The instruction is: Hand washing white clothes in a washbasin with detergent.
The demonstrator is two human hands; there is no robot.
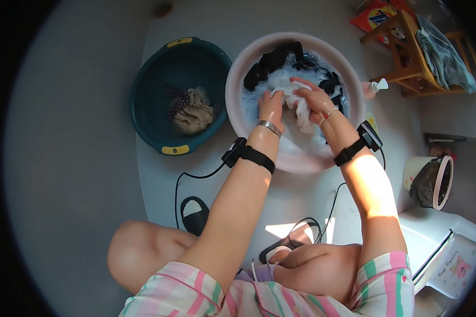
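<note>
A wet white cloth [291, 93] is gripped between my two hands above a pink plastic basin [238, 67]. My left hand [271, 109] pinches its left side, thumb towards the middle. On the other side my right hand [315, 101] holds the bunched cloth, and a fold of it hangs below the palm. Soapy water with white suds [254, 103] surrounds both hands. Dark garments [275, 61] lie soaking along the basin's far and right sides. The cloth's lower end merges with the suds, so its full extent cannot be told.
A dark green tub [150, 95] at the left holds a beige cloth [196, 113] and a dotted dark cloth [176, 99]. To the right are a pump bottle [375, 87], a wooden stool [412, 51] with a grey-blue cloth [440, 55], and a lined bin [444, 182]. Cables trail from both forearm straps.
</note>
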